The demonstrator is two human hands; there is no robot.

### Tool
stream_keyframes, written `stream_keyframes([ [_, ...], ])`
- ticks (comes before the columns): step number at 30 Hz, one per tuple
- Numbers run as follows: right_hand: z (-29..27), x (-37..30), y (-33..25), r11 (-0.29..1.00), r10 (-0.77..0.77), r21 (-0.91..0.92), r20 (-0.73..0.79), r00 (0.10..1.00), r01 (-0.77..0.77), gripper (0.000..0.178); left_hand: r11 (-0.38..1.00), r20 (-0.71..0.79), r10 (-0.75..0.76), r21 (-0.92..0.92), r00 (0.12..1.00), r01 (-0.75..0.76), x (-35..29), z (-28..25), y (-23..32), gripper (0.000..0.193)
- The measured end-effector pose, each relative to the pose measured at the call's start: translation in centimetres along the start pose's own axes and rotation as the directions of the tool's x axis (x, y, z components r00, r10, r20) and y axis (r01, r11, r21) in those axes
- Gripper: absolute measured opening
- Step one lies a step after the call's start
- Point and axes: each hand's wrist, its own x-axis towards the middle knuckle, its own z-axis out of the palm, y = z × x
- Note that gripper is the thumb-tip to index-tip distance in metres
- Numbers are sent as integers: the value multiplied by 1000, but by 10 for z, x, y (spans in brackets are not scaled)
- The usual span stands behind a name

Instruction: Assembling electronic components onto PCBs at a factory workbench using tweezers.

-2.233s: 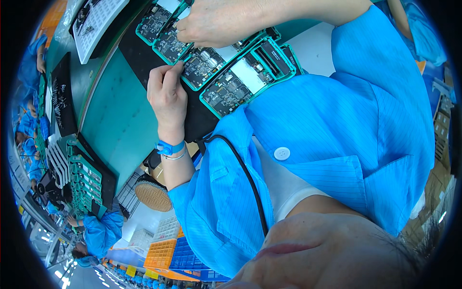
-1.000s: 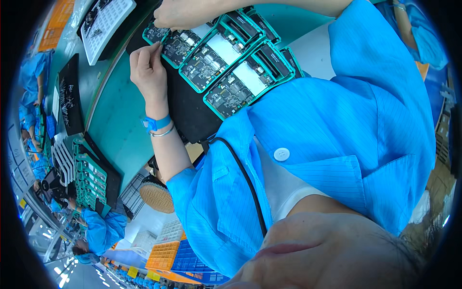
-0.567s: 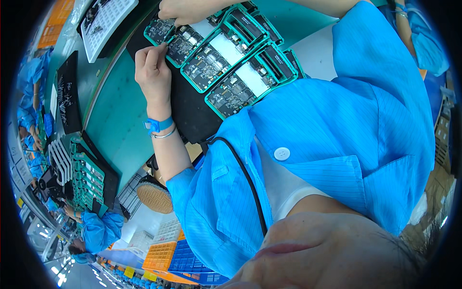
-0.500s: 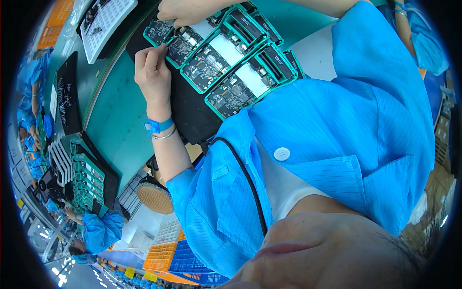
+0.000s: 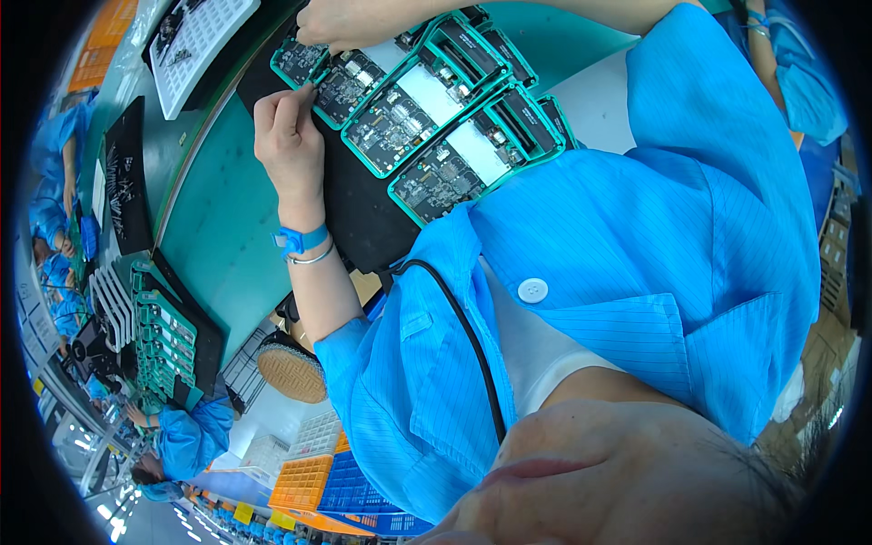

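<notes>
"Circuit boards (image 5: 391,127), teal-framed: lying where?"

"Side by side on the black mat (image 5: 363,218), four in a slanting row from the near edge, close to the blue smock (image 5: 581,227), up to the far end. White panels on the three nearest."

"And the left hand (image 5: 291,136)?"

"Above the mat's left edge, thumb and forefinger pinched together beside the neighbouring corners of the two farthest boards. Cannot tell whether gripping or merely touching."

"Right hand (image 5: 341,23)?"

"Over the mat's far end, palm down, fingers bent across the two farthest boards. Fingertips partly hidden; cannot tell whether grasping anything."

"On the left wrist?"

"Blue strap (image 5: 302,241), with a thin silver bracelet (image 5: 313,257) just beside it, toward the elbow."

"Left of the mat?"

"Green table (image 5: 218,195). Past its curved left edge, a white perforated tray (image 5: 204,54) bearing small black parts; nearer, white racks (image 5: 111,300) beside a set of teal frames (image 5: 163,336), with a blue-clad co-worker (image 5: 191,431) close by."
</notes>
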Motion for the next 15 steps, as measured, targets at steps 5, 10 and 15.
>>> stream_keyframes([
  [5,-1,0,-2,1000,-24,-4,4,1000,24,18,1000,-5,6,-18,1000,-6,-1,0,3,14],
  [10,2,-2,1,998,5,57,-22,1000,-4,19,999,10,30,-25,999,-30,1,1,5,15],
  [15,-1,0,0,998,30,50,7,1000,-30,19,999,40,49,12,998,-50,2,-3,3,16],
])
